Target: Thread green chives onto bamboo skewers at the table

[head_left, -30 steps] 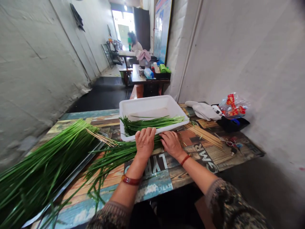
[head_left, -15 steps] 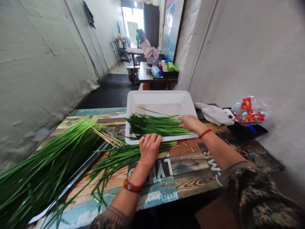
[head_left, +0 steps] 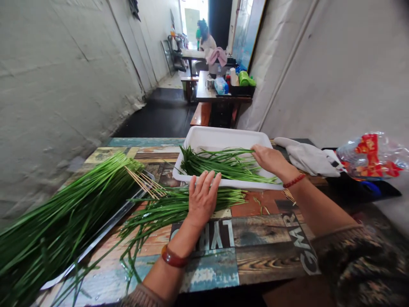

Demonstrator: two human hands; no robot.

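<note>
Over a loose heap of garlic chives (head_left: 159, 204) on the table, my left hand (head_left: 203, 196) lies with its fingers stretched out, by the near rim of a white plastic tray (head_left: 230, 136). In the tray is a bunch of garlic chives (head_left: 220, 164), its dark leaf tips at the left. My right hand (head_left: 266, 160) reaches over the tray's right side, its fingers closed on the stem ends of some of these chives. At the left a large pile of garlic chives (head_left: 70, 213) fills a metal tray (head_left: 92, 249), with several thin bamboo skewers (head_left: 145, 182) across its corner.
A white cloth (head_left: 306, 157) and a clear plastic bag with red print (head_left: 370, 155) lie at the right. More skewers (head_left: 289, 196) show under my right wrist. Beyond stands a further table (head_left: 204, 87) with a bench (head_left: 201, 114); a person (head_left: 207, 42) sits farther back.
My view has shifted, so the white tray appears farther right. The right hand's fingers have closed on stems and pulled some chives apart from the bunch. The left hand's fingers have spread.
</note>
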